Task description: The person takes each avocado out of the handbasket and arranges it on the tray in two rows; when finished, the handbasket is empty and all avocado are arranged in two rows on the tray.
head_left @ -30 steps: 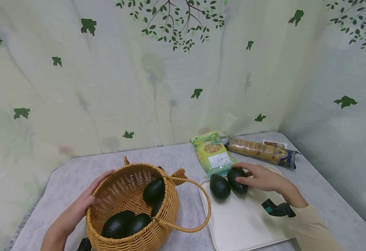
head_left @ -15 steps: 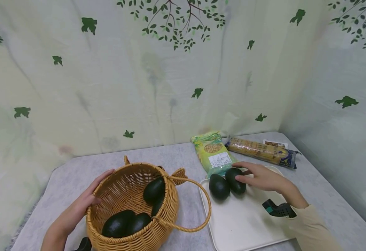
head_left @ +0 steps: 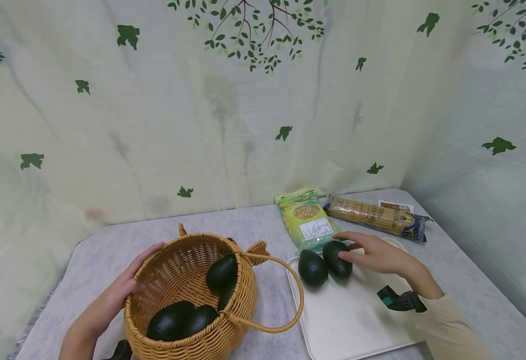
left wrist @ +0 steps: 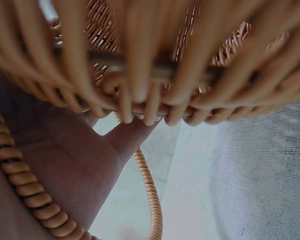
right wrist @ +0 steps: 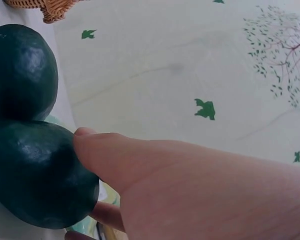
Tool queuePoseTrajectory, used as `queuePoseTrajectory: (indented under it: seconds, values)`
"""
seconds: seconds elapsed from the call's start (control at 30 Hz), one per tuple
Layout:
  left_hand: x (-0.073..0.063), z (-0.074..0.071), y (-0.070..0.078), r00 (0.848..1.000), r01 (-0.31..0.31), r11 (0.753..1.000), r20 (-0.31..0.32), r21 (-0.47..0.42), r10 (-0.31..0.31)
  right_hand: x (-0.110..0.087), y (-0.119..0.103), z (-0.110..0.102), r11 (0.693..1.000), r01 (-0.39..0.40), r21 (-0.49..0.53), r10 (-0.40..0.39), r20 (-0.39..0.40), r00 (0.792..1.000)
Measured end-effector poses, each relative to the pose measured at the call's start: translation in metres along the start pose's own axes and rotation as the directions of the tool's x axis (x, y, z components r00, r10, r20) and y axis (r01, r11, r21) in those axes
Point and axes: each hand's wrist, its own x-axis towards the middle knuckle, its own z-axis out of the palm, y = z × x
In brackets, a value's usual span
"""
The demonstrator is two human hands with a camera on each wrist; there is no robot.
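My left hand (head_left: 120,290) grips the left rim of a wicker basket (head_left: 244,310), tilted so its mouth faces up and toward me. Several dark green avocados (head_left: 169,321) lie inside, partly hidden by the wall. In the left wrist view, woven wicker (left wrist: 150,75) fills the top, above the hand. Two more avocados stand side by side at the far left corner of a white tray (head_left: 357,320): a left one (head_left: 313,268) and a right one (head_left: 336,265). My right hand (head_left: 375,255) rests its thumb and fingertips against the right avocado (right wrist: 40,175), fingers fairly straight.
Behind the tray lie a green and yellow bag (head_left: 308,222) and a long pack of pasta (head_left: 371,216), with a small packet (head_left: 396,206) beyond it. The basket's looped handle (head_left: 299,300) reaches over the tray's left edge. A leaf-printed cloth hangs behind the table.
Both avocados on the tray have shifted slightly left, while my right hand has stayed nearly still beside them. My left hand and the basket have hardly moved.
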Motion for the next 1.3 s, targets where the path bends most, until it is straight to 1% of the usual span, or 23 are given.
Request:
queuePoseTrajectory:
  seconds: [0.1, 0.17, 0.23, 0.37, 0.53, 0.73, 0.87, 1.13, 1.3]
  values:
    - [-0.001, 0.0, 0.0, 1.0, 0.003, 1.0, -0.004, 0.003, -0.003, 0.0, -0.002, -0.001, 1.0, -0.004, -0.007, 0.004, -0.007, 1.0]
    - [-0.001, 0.0, 0.0, 1.0, 0.016, 1.0, -0.008, -0.003, -0.016, 0.0, -0.003, -0.001, 1.0, -0.002, -0.015, 0.002, -0.021, 1.0]
    - [0.0, 0.0, 0.001, 0.999, 0.034, 0.999, -0.012, -0.013, -0.034, -0.001, -0.004, -0.002, 1.0, 0.018, -0.014, -0.019, -0.041, 0.999]
    - [0.001, -0.001, 0.002, 0.999, 0.049, 0.999, -0.016, -0.021, -0.049, -0.001, -0.009, -0.003, 0.998, 0.055, -0.006, -0.055, -0.102, 0.993]
    - [0.0, -0.002, 0.004, 0.999, 0.035, 0.999, -0.008, -0.017, -0.035, 0.003, -0.019, -0.003, 0.996, 0.088, 0.017, -0.084, -0.174, 0.981]
    - [0.0, -0.003, 0.007, 1.0, 0.021, 1.0, -0.004, -0.018, -0.021, 0.008, -0.036, -0.001, 0.989, 0.146, 0.014, -0.14, -0.215, 0.966]
    - [-0.001, -0.003, 0.006, 1.0, 0.018, 1.0, -0.007, -0.015, -0.018, 0.014, -0.052, 0.003, 0.984, 0.176, 0.026, -0.166, -0.212, 0.963]
    - [-0.004, -0.002, 0.005, 0.999, 0.046, 0.998, -0.018, -0.031, -0.047, 0.032, -0.087, 0.007, 0.967, 0.253, 0.032, -0.244, -0.18, 0.953]
    - [-0.003, 0.0, 0.007, 0.999, 0.037, 0.999, -0.026, -0.028, -0.037, 0.042, -0.107, 0.009, 0.956, 0.288, 0.053, -0.278, -0.143, 0.95]
